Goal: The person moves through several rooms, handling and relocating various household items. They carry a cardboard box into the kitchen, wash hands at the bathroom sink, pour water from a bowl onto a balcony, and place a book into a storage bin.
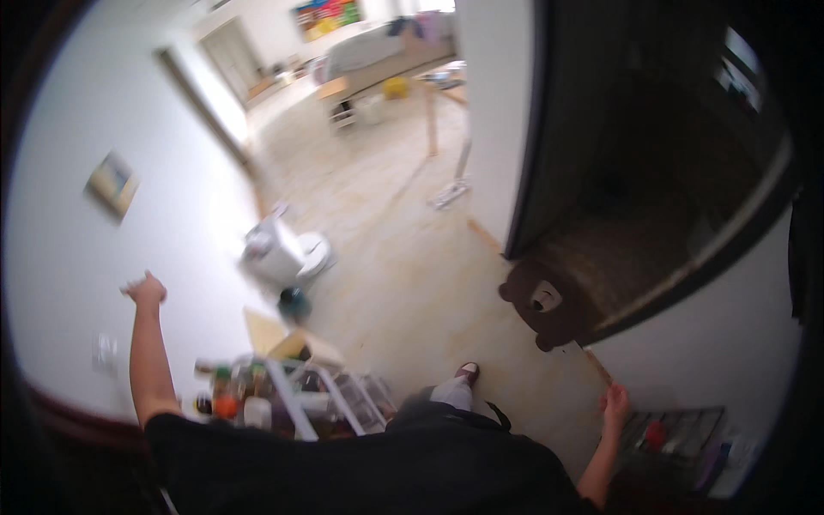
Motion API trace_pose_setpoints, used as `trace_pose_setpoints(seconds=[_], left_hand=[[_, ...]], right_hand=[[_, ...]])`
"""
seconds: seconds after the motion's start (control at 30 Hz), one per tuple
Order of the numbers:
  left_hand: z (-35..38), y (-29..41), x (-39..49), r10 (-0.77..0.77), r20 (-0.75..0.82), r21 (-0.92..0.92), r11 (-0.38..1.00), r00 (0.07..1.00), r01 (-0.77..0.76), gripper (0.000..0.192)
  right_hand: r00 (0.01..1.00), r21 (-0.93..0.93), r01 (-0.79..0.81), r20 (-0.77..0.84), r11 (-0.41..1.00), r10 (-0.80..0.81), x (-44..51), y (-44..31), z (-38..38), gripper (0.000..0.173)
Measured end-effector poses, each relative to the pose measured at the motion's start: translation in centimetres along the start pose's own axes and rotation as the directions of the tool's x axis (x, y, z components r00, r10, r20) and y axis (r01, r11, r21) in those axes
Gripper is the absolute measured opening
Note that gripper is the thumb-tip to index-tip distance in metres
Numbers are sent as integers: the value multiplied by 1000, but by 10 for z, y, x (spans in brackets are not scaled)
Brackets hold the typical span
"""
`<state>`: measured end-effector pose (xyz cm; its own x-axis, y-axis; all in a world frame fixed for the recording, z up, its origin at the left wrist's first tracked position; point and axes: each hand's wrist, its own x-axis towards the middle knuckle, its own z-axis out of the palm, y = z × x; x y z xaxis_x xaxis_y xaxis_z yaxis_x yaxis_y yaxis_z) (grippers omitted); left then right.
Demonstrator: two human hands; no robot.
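My left hand [147, 288] is stretched out in front of the white wall [71, 251], its fingers apart and nothing held. Whether it touches the wall is not plain. A small picture [112, 187] hangs above it, and a blurred white wall plate [104, 351] is below. Out to the right is my right hand [616, 400], low, with curled fingers. A thin brown strip [599, 365] along the wall base lines up with it; I cannot tell whether the hand holds anything. Near it, a brown bear-face mat [524, 315] lies at a dark doorway [644, 193].
A rack of bottles and jars [257, 399] stands close on my left, with an open cardboard box [309, 347] beyond. Farther along are a white appliance [277, 248], a flat mop [450, 193] and a sofa [367, 61]. A wire rack [682, 421] is at lower right.
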<state>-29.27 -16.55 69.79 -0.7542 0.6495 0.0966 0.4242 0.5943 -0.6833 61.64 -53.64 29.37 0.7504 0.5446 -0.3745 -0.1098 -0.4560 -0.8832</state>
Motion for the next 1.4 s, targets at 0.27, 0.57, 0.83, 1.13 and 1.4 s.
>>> trace_pose_setpoints(seconds=[0.27, 0.57, 0.83, 1.13, 1.4], left_hand=[[-177, 440, -238, 923, -267, -116, -316, -277, -942, 20], [-316, 619, -558, 613, -246, -155, -790, -751, -593, 55], [-403, 741, -618, 709, -217, -278, -703, -671, -654, 61], [-512, 885, -722, 641, -76, -316, -742, -764, -591, 65], [-660, 1022, -855, 488, 27, -126, -864, -873, -487, 63]], right_hand=[[647, -242, 504, -531, 829, -548, 66, -191, -2, 32], [-78, -623, 519, -717, 585, -693, 154, -346, -201, 55], [-257, -706, 264, -709, 658, -657, 221, -358, -264, 61], [-405, -562, -22, -751, 827, -521, 211, -270, -191, 44], [326, 101, -701, -835, 706, 443, 319, -101, 45, 28]])
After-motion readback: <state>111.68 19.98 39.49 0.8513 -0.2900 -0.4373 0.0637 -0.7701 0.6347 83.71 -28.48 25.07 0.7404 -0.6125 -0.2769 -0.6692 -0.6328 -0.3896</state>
